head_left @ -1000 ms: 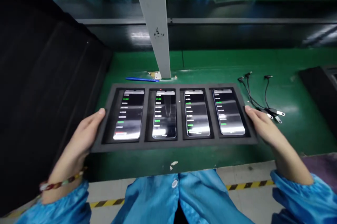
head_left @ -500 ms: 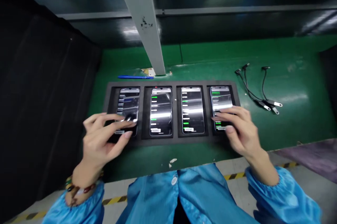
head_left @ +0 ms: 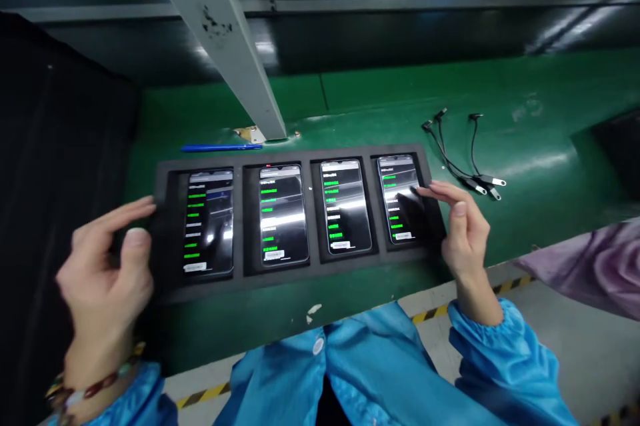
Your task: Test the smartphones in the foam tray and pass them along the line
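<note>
A black foam tray (head_left: 165, 279) lies flat on the green bench and holds several lit phones side by side. The leftmost phone (head_left: 210, 221) and the rightmost phone (head_left: 399, 198) show green test lines. My left hand (head_left: 105, 266) hovers raised at the tray's left end, fingers loosely spread, holding nothing. My right hand (head_left: 457, 226) is over the tray's right end, with its fingertips on or just above the rightmost phone's screen, fingers extended and nothing held.
A grey slanted post (head_left: 220, 39) rises behind the tray. A blue pen (head_left: 220, 147) lies at its foot. Short black adapter cables (head_left: 465, 159) lie right of the tray. A black panel stands at left, purple cloth (head_left: 590, 259) at right.
Both hands let go of the tray's ends after it came down on the bench. They touched the outer phones; the left hand has since pulled back leftward, and the view has swung left.
</note>
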### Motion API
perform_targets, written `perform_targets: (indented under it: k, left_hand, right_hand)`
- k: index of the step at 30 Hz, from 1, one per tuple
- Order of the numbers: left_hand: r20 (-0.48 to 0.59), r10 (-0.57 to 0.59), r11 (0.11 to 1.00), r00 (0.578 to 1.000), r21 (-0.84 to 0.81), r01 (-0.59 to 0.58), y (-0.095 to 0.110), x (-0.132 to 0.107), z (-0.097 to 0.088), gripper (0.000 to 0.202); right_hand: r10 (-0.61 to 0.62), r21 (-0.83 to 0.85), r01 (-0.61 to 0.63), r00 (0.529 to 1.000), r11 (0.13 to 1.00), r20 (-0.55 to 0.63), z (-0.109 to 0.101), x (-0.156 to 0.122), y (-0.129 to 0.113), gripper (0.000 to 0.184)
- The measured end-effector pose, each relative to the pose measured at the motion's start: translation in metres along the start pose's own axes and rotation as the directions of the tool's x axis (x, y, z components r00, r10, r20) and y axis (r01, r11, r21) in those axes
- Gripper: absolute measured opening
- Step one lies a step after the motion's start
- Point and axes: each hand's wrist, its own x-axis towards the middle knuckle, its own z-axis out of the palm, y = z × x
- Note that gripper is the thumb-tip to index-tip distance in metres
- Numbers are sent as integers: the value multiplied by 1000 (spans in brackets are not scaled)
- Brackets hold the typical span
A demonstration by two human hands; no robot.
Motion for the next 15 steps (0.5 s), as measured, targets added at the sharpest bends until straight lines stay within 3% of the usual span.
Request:
perform_targets:
  k: [4,8,15]
  left_hand:
    - [23,132,991,991,2,-132,-4,12,13,48]
    - [-3,225,974,974,38,-225,-8,7,14,37]
    - [97,226,956,969,167,-240,-8,5,11,40]
  right_hand:
    - [-49,-104,59,994,993,96,10,7,2,44]
    - [-79,-116,96,986,989,147,7,6,4,45]
    - [-42,-185,90,968,979,246,7,10,5,45]
